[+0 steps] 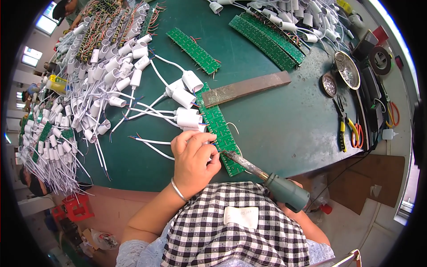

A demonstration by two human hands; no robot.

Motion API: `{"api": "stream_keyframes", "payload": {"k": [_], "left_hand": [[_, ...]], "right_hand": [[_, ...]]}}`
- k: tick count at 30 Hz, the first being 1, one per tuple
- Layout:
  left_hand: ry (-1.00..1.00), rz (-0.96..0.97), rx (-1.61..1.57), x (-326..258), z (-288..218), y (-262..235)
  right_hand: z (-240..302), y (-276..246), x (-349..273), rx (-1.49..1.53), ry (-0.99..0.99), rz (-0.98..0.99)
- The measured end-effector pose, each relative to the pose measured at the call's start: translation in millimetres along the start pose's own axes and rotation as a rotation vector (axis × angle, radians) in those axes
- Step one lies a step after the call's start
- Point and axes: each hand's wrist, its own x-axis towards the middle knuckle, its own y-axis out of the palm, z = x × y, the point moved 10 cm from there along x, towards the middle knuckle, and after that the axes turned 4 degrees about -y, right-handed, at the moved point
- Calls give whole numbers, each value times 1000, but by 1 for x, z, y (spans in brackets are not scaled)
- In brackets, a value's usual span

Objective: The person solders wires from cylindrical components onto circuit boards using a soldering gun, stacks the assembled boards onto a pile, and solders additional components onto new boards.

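Note:
My left hand [194,156], a silver bangle on its wrist, is pinched at the edge of a green circuit board [219,129]. Its fingertips close on a thin wire, mostly hidden by the fingers. My right hand [292,201] grips the green handle of a soldering iron [284,190], which hides most of that hand. The iron's dark tip touches or hovers just over the board beside my left fingertips. White lamp sockets [187,118] with white cables lie along the board's left edge, their thin wires reaching it. A brown bar [247,88] rests across the board's far end.
Piles of white sockets and cables [102,73] cover the left. Other green boards [193,50] lie farther back, with a stack [267,41] beyond. At right are yellow-handled pliers [342,127], orange-handled scissors [357,135], a metal dish [347,70] and a small round tin [328,84].

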Motion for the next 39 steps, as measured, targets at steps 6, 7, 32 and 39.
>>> {"api": "stream_keyframes", "payload": {"k": [6,7,32,39], "left_hand": [[5,-12,9,0,-1,0],[6,-11,5,-1,-1,0],[-38,-69,-10,-9,-1,-18],[-281,-399,448,-34,135,-145]], "right_hand": [[2,1,1,27,16,-23],[1,0,-1,27,16,-22],[-35,-14,-31,213,276,-466],[-38,-17,-30,269,225,-464]]}}
